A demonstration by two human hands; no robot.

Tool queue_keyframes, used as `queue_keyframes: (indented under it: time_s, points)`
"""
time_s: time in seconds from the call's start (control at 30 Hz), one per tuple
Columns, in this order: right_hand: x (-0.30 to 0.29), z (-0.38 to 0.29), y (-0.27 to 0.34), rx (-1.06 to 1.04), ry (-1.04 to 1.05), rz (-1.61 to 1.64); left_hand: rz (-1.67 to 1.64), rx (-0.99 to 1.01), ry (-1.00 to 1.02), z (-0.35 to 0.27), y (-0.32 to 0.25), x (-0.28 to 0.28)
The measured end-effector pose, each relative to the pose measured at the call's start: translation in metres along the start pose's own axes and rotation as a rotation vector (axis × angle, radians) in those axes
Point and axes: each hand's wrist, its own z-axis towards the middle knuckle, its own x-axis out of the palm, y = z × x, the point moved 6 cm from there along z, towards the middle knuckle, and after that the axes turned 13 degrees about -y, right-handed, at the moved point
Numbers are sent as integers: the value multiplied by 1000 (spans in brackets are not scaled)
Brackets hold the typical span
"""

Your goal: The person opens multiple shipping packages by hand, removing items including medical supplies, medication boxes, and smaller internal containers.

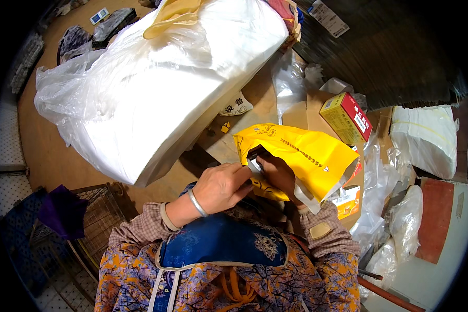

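Note:
A yellow plastic mailing bag with printed writing lies before me, torn open on the side facing me. My left hand, with a silver bangle at the wrist, pinches the torn edge of the bag between thumb and fingers. My right hand is partly inside the opening, its fingertips against a dark object with a white patch. The bag's film covers part of that hand, so its grip is hidden. A small yellow scrap lies on the cardboard beyond the bag.
A large white plastic-wrapped bundle fills the upper left. Close right stand a red and yellow carton, an orange and white box and clear plastic film. A wire cage with purple cloth is at left.

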Motion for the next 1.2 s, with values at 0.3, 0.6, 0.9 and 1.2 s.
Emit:
queue_keyframes:
  time_s: [0.3,0.6,0.9,1.2]
  points:
    - [-98,-18,25,147,-157,-218,-68,-7,-1,-2,-1,-4]
    - [-149,-28,61,71,-403,-91,-98,64,37,-6,-5,0]
    - [-123,-29,47,102,-167,-261,-111,29,22,-3,-4,0]
    - [-126,-22,48,61,-272,-285,-91,-35,-88,-1,5,-7]
